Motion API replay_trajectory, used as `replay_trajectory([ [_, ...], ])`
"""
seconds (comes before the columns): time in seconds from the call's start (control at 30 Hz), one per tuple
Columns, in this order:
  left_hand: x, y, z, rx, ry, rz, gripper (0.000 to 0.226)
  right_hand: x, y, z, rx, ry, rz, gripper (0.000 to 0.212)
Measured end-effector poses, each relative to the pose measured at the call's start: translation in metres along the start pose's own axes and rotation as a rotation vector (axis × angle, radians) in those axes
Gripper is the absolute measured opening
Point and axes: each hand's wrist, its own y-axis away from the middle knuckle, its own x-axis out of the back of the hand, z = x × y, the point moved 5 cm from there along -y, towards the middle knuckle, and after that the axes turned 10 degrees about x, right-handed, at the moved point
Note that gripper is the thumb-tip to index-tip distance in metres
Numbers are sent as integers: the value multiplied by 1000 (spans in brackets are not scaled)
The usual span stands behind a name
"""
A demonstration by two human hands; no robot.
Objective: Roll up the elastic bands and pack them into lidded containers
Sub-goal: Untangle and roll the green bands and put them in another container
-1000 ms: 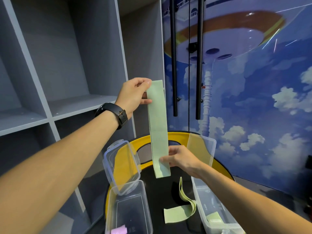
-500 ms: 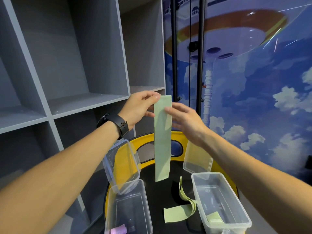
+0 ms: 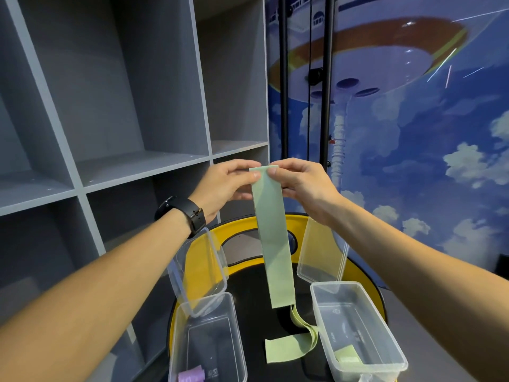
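Both hands hold up a pale green elastic band (image 3: 271, 235) by its top edge: the left hand (image 3: 224, 186) pinches the top left corner between thumb and fingers, and the right hand (image 3: 301, 183) pinches the top right corner the same way, so each grip is pressed together on the band. The band is a flat, wide, matte strip that hangs straight down from the fingers with a slight lean to the right, smooth and uncreased, its lower end cut square and hanging free above the black bench (image 3: 256, 288) with its yellow rim. Just below and to the right of that free end, a second green band (image 3: 292, 346) lies on the bench, loosely folded, with one flat end toward the camera and a looped part standing on edge against the right container (image 3: 358, 326). That clear plastic container stands open and holds a small green roll (image 3: 347, 357) near its front corner; its clear lid (image 3: 321, 252) stands upright behind it. On the left, another clear container (image 3: 206, 340) holds a purple roll (image 3: 191, 375) at its near end, and its lid (image 3: 198, 271) stands tilted at its far edge. A black watch (image 3: 183, 213) sits on the left wrist. Grey shelves (image 3: 124, 133) stand to the left, and a blue sky mural (image 3: 427, 133) covers the wall to the right.
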Motion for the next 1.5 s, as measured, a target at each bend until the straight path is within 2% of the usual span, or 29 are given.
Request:
replay_trajectory([
  [0.4,-10,13,-24,2,2,21,15,5,17,19,-33,55,-53,22],
  [0.6,-15,26,-62,51,-13,21,18,4,42,47,-94,62,-58,18],
  [0.83,-20,36,-96,81,72,7,17,3,62,72,-141,46,-49,13],
  [1.03,-35,32,-142,186,165,6,14,5,77,115,-228,3,-18,5],
  [1.23,-47,33,-198,237,160,51,17,8,98,165,-303,3,14,11],
  [1.5,-53,34,-237,246,161,99,17,7,112,198,-287,5,83,13],
])
